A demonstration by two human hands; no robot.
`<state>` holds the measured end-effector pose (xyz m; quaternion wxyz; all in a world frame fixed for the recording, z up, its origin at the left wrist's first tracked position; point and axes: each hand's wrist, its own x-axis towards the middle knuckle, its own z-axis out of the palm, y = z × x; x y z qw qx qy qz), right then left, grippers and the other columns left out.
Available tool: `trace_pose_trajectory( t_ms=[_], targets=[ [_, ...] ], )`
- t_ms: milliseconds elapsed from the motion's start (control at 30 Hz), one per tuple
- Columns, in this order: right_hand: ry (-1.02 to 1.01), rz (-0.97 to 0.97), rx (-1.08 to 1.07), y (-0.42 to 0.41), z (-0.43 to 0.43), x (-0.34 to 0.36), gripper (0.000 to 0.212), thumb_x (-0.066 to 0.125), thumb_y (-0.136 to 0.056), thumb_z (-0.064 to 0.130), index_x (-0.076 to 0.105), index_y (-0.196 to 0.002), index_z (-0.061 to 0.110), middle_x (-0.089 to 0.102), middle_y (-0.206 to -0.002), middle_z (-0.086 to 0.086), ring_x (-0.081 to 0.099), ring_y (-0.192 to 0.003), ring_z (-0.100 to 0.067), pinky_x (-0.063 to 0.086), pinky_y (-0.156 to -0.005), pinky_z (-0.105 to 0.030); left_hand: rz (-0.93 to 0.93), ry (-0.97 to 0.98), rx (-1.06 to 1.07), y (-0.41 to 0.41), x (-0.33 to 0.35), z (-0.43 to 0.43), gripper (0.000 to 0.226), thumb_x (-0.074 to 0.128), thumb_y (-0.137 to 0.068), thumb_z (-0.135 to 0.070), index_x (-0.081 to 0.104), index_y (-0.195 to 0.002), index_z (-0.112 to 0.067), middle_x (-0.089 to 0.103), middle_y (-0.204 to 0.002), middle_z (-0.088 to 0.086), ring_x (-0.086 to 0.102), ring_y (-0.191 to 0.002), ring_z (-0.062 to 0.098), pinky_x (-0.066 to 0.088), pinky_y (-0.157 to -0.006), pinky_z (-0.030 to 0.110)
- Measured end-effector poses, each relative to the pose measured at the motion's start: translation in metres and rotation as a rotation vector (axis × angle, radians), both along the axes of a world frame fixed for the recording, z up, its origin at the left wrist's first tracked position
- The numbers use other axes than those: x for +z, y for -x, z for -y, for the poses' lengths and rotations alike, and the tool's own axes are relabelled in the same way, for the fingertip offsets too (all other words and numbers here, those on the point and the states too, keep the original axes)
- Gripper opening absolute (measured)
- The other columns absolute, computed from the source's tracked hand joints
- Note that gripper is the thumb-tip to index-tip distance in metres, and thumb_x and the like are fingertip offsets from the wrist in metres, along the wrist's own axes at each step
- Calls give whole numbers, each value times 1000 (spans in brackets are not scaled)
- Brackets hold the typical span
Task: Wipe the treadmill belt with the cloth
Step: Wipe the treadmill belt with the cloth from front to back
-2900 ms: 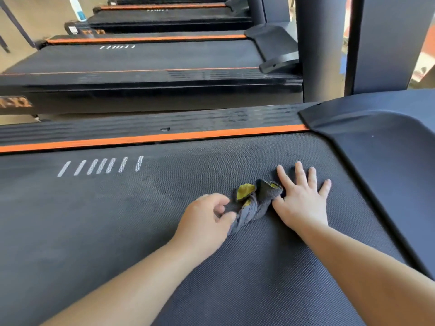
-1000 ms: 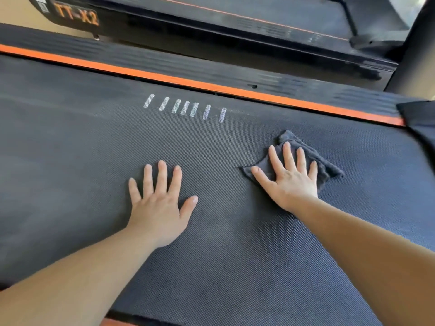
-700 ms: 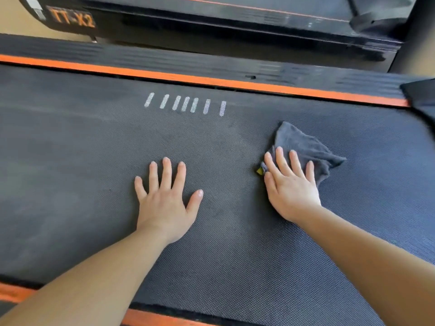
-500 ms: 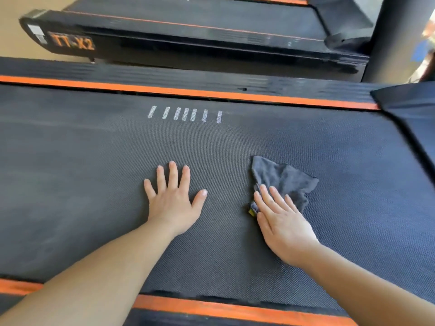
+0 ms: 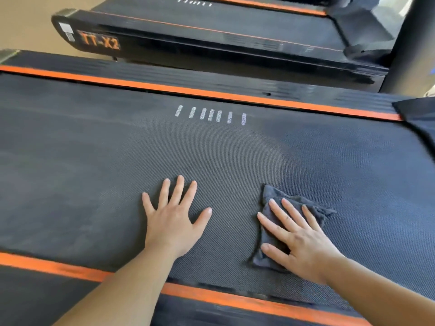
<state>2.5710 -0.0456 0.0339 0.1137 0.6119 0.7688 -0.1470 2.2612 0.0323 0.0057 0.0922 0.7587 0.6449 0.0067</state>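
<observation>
Just changed: the right hand [image 5: 299, 243] has drawn the cloth [image 5: 270, 196] across the treadmill belt [image 5: 94, 172], from near the far orange stripe [image 5: 188, 90] toward the near orange stripe [image 5: 223, 297]; the left hand [image 5: 173, 224] has stayed at its place.
Meaning for the task: one stroke across the belt's width seems nearly finished; I judge the wiping to be in its middle, because much belt on the left looks not yet reached.
Right hand: flat on the cloth, fingers straight and spread, pressing it down; nothing is pinched.
Left hand: flat on the bare belt, fingers spread, holding nothing.
Cloth: dark grey, crumpled in an uneven shape; it lies on the belt under the right hand, close to the near stripe, apart from the left hand.
Belt: dark woven texture; a faint curved border shows beyond the cloth, darker on its right side.
</observation>
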Motion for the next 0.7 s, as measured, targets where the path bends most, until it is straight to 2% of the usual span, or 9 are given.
trace_pose_trajectory(
  t_ms=[100,200,267,367,467,500,567,633,700],
  targets=[
    [-60,33,-154,5,-37,-6,69,-8,-88,85,-13,-152,62,-26,-167,16,-26,-155,-15,-18,-124,-49,19,-11,8,3,-3,-2,84,9,-89,-86,7,-163,-44,-4,-173,-10,-8,-159,22,-1,-120,70],
    [-40,20,-400,16,-82,-9,60,4,-100,65,-10,-158,53,-19,-171,11,-21,-157,-20,-16,-124,-54,19,-14,8,4,-4,-2,84,9,-90,-85,4,-162,-44,-6,-173,-11,-10,-159,21,-1,-120,70],
    [-91,2,-458,28,-89,-12,58,8,-106,52,-3,-162,43,-13,-172,8,-15,-158,-21,-11,-126,-54,6,-10,15,5,-3,-3,84,8,-89,-85,4,-162,-44,-6,-173,-11,-11,-159,21,-1,-121,69],
    [-182,-44,-322,39,-62,-13,59,8,-108,42,11,-166,30,-2,-173,8,-4,-160,-18,-1,-129,-45,-1,-6,24,2,-4,-3,85,6,-88,-85,3,-162,-45,-7,-172,-12,-12,-158,20,-2,-121,68],
    [-148,-106,46,36,-11,-9,58,17,-108,38,37,-159,22,18,-170,4,21,-157,-21,17,-128,-41,-11,-8,24,1,-4,-3,86,5,-88,-86,4,-162,-44,-6,-173,-12,-10,-159,20,-1,-121,68],
    [-113,-109,170,27,5,-8,55,20,-109,37,39,-158,21,22,-170,2,23,-157,-21,20,-127,-41,-13,-13,26,1,-4,-3,86,5,-88,-86,5,-162,-44,-5,-173,-12,-9,-159,20,0,-121,68],
    [-44,-38,350,-6,18,-1,55,19,-110,36,33,-161,21,19,-171,4,18,-158,-16,15,-127,-38,-10,-14,30,1,-4,-3,86,5,-87,-86,5,-162,-44,-5,-173,-12,-10,-159,20,1,-121,69],
    [-63,54,329,-42,11,7,61,9,-109,45,27,-163,23,12,-172,5,18,-158,-15,11,-126,-34,4,-23,27,1,-3,-3,86,6,-87,-86,6,-162,-44,-4,-173,-12,-10,-159,20,0,-121,69],
    [-83,77,17,-60,-9,9,74,-5,-103,57,17,-165,24,0,-170,8,9,-159,-14,3,-127,-29,12,-25,26,0,-3,-2,86,7,-88,-86,6,-162,-44,-4,-173,-11,-10,-159,20,-1,-121,69]
  ],
)
